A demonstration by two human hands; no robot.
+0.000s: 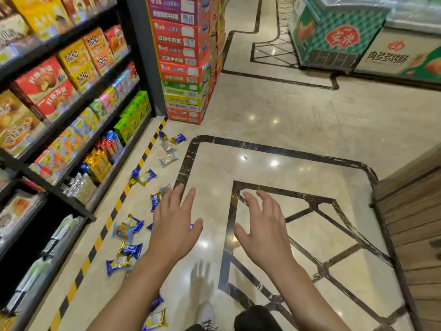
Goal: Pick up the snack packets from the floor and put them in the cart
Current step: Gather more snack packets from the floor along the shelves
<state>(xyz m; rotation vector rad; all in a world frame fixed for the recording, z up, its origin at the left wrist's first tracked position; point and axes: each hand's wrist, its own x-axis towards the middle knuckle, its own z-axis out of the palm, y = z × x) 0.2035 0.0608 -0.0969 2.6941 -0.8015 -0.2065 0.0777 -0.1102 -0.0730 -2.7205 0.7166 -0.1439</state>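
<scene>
Several small snack packets lie scattered on the marble floor along the yellow-black tape line beside the shelf: blue-and-gold ones [128,250], [146,176], [177,139], clear ones [169,159], and one near my foot [156,318]. My left hand [174,225] hovers over the packets with fingers spread and straight, holding nothing. My right hand [262,232] is stretched out beside it over bare floor, fingers loosely spread, empty. No cart is in view.
A black shelf unit [71,111] full of snack boxes stands at the left. Stacked red cartons [186,56] stand at its far end. Chest freezers [358,34] are at the back right, a wooden counter [410,223] at the right. My shoe [206,314] is below.
</scene>
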